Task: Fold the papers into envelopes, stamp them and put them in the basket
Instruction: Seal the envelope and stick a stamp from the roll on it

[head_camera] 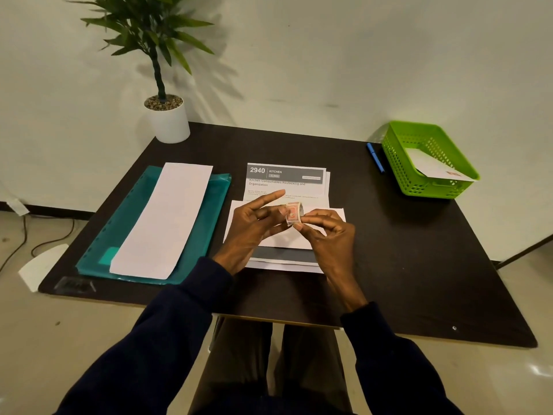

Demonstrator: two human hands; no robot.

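The left hand [254, 227] and right hand [327, 233] are both pinching the stamp roll [294, 213] over the envelope [236, 214]; the basket [395, 166] is sitting at two o'clock.

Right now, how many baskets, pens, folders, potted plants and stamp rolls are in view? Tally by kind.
Green basket: 1
Blue pen: 1
Teal folder: 1
Potted plant: 1
Stamp roll: 1
Total: 5

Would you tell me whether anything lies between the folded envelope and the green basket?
Nothing visible does; only a blue pen lies flat on the table beside the left wall of the green basket.
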